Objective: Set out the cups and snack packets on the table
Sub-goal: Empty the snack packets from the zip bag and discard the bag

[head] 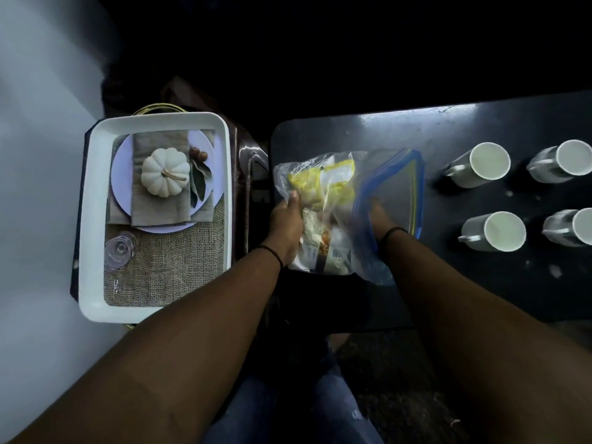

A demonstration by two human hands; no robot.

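Note:
A clear zip bag with a blue rim (389,190) lies on the left part of the black table (455,277). Snack packets show through it: yellow ones (317,181) at the far end, pale ones (320,241) nearer me. My left hand (286,225) grips the bag's left side over the packets. My right hand (379,219) reaches inside the bag's open mouth; its fingers are blurred and partly hidden by the plastic. Several white mugs stand on the right of the table, such as one at the back (480,165) and one nearer (496,232).
To the left, on a separate dark surface, sits a white tray (96,219) printed with a place setting and a white pumpkin (165,171). A pale wall fills the far left. My legs in jeans (288,405) are below the table edge.

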